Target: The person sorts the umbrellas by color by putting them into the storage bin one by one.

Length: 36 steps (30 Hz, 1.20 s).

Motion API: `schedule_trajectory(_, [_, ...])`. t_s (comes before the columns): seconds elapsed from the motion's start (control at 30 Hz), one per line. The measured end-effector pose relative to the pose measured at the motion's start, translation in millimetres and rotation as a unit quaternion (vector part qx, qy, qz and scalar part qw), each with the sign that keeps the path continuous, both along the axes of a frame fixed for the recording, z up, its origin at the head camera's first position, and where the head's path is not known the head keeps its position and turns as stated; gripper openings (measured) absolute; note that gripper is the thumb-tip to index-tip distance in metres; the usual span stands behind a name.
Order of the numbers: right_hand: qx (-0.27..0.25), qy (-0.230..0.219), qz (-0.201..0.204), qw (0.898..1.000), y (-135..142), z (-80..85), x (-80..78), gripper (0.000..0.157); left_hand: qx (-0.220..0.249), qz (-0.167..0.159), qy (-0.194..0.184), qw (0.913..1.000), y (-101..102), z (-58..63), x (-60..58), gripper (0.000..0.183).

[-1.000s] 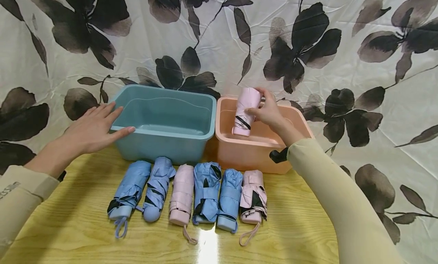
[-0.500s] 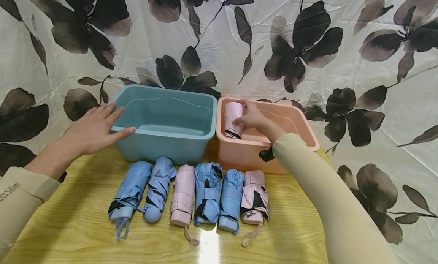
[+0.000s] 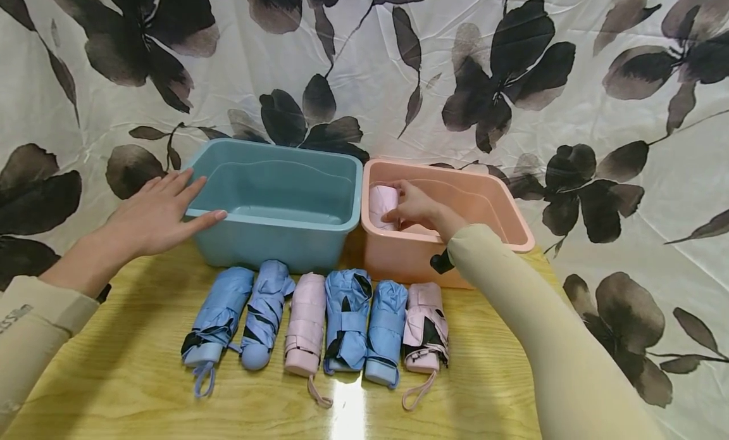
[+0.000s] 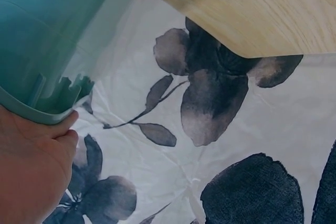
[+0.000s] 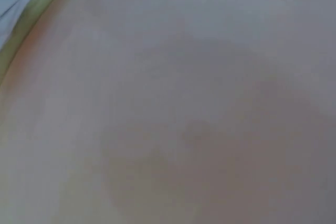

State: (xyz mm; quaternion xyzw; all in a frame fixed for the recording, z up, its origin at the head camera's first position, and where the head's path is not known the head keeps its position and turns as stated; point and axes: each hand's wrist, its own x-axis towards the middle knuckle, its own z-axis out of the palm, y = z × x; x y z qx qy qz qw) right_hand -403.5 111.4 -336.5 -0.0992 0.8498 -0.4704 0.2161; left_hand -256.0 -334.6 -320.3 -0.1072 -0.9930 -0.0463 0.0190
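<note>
My right hand (image 3: 421,206) reaches into the peach bin (image 3: 398,259) and grips a folded pink umbrella (image 3: 381,204) at the bin's left end. Only the umbrella's upper part shows; the bin's front wall hides the lower part. My left hand (image 3: 150,215) lies with straight, spread fingers at the left rim of the teal bin (image 3: 267,244). In the left wrist view, that hand (image 4: 37,166) touches the bin's rim (image 4: 50,118). The right wrist view is filled by a blurred pale surface, and the hold is not visible there.
Folded umbrellas lie in a row before the bins: blue ones such as the leftmost (image 3: 219,310), a pink one (image 3: 304,320) and a pink one with black lining (image 3: 424,326) at the right end. A floral cloth (image 3: 398,79) hangs behind the wooden table (image 3: 142,377).
My right hand has lowered the pink umbrella from above the peach bin, down and left into its left end. My left hand has stayed at the teal bin.
</note>
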Motion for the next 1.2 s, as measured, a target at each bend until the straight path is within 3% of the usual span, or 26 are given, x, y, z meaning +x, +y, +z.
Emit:
schedule_trajectory(0.33, [0.033,0.028,0.062,0.997,-1,-0.8,2.2,0.074,0.000,-0.002,0.000,1.0000,3,6.9,-0.1,0.097])
schedule_trajectory(0.5, [0.012,-0.005,0.067,0.998,3,-2.7,1.9,0.074,0.002,-0.012,-0.009,0.9999,8,6.1,-1.1,0.098])
schedule_trajectory(0.73, [-0.010,-0.007,0.061,0.998,4,4.3,4.0,0.073,0.006,-0.010,-0.008,0.9999,11,6.1,-1.8,0.097])
schedule_trajectory(0.93, [-0.018,0.060,0.068,0.996,4,17.9,12.4,0.065,0.003,-0.010,-0.006,0.9999,9,5.2,-3.0,0.096])
schedule_trajectory(1.2, [-0.107,0.140,0.019,0.984,10,42.1,39.8,0.057,0.001,-0.007,-0.006,1.0000,2,3.0,-2.5,0.096])
